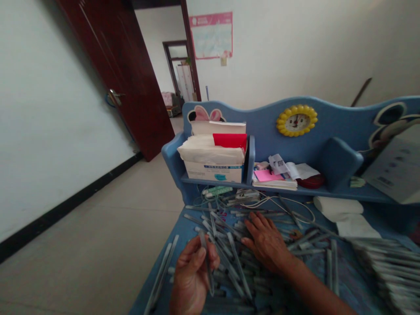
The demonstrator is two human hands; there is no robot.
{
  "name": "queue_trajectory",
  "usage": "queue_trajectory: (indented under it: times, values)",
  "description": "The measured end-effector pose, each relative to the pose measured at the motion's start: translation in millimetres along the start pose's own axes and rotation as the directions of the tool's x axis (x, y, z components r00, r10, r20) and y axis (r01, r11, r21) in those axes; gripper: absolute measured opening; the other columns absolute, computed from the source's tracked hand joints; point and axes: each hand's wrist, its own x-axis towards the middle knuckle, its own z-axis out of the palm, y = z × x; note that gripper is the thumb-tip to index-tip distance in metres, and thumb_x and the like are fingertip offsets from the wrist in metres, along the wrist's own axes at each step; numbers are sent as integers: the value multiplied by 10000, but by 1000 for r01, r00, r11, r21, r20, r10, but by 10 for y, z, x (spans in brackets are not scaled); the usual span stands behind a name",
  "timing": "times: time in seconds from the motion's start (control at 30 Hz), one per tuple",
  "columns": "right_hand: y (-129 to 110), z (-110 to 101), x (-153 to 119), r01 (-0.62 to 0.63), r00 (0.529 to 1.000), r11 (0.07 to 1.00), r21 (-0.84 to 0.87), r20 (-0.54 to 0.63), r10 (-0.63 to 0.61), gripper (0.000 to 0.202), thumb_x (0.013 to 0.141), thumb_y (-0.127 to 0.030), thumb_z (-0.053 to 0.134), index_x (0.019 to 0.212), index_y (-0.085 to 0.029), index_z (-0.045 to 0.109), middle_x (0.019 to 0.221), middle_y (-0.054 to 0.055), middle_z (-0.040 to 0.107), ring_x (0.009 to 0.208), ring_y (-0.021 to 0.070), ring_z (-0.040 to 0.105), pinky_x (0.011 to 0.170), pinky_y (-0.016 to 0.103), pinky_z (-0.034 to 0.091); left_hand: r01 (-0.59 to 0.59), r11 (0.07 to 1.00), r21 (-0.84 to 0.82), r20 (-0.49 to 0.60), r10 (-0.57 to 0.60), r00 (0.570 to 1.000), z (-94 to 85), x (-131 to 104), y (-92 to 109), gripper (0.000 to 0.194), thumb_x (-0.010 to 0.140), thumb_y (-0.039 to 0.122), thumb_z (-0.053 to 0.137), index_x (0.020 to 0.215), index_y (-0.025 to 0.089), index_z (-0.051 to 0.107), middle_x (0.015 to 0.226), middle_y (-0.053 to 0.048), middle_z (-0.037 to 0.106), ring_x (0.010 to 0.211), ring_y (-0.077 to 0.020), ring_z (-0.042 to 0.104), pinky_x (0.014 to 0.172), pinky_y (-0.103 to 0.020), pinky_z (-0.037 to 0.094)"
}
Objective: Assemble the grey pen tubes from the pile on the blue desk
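My left hand (193,271) pinches a slim, grey translucent pen (207,267) between thumb and fingers, above the near left part of the desk. The pen stands nearly upright in the view. To the right, my right hand (265,240) lies palm down with fingers stretched over a loose pile of similar pens (234,258). Whatever is under its palm is hidden. Two more pens (162,273) lie side by side along the desk's left edge.
A blue desk (179,227) carries a shelf with a white mask box (213,170), papers (274,181) and a yellow flower clock (297,121). A white paper roll (337,206) lies at the back right. Stacked pens (393,267) fill the right side. Cables (262,201) run behind the pile.
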Motion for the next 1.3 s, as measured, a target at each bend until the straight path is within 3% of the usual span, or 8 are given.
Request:
queue_trajectory:
  times: [0.37, 0.6, 0.87, 0.97, 1.3]
  values:
    - [-46, 111, -200, 34, 998, 999, -14, -45, -34, 450, 837, -403, 477, 1247, -218, 486, 1388, 97, 391, 1283, 296, 308, 999, 471, 307, -27, 999, -26, 30, 27, 999, -39, -3, -10, 202, 614, 234, 714, 801, 169, 676, 574, -5, 551, 506, -97, 473, 469, -211, 387]
    - [-120, 39, -226, 23, 996, 999, -28, -88, -26, 404, 844, -365, 480, 1213, -205, 517, 1339, 123, 449, 1232, 292, 386, 973, 467, 341, -40, 998, -42, 37, 42, 998, -56, -4, -6, 199, 631, 226, 706, 821, 177, 679, 583, -6, 563, 514, -100, 485, 477, -212, 388]
    - [-379, 10, -178, 262, 963, 961, 94, 43, -267, 426, 866, -446, 423, 1263, -296, 466, 1416, 63, 351, 1309, 282, 254, 1023, 505, 244, -79, 992, -96, 28, 82, 996, -71, -32, 33, 194, 626, 214, 710, 814, 171, 685, 585, -6, 571, 522, -95, 489, 484, -207, 395]
    - [-303, 82, -115, 243, 967, 969, 51, 71, -246, 413, 867, -441, 424, 1256, -310, 473, 1424, 69, 331, 1310, 296, 242, 1019, 535, 214, -100, 989, -114, 18, 102, 995, -88, -36, 33, 194, 628, 212, 709, 818, 177, 686, 584, -7, 577, 524, -97, 493, 484, -210, 399]
    - [267, 97, 88, 211, 975, 966, -151, -40, -219, 365, 874, -357, 422, 1216, -276, 521, 1365, 117, 403, 1275, 304, 288, 965, 517, 283, -132, 981, -140, 49, 140, 989, -117, -19, 54, 192, 635, 209, 697, 825, 186, 689, 582, -8, 577, 527, -99, 504, 483, -208, 399]
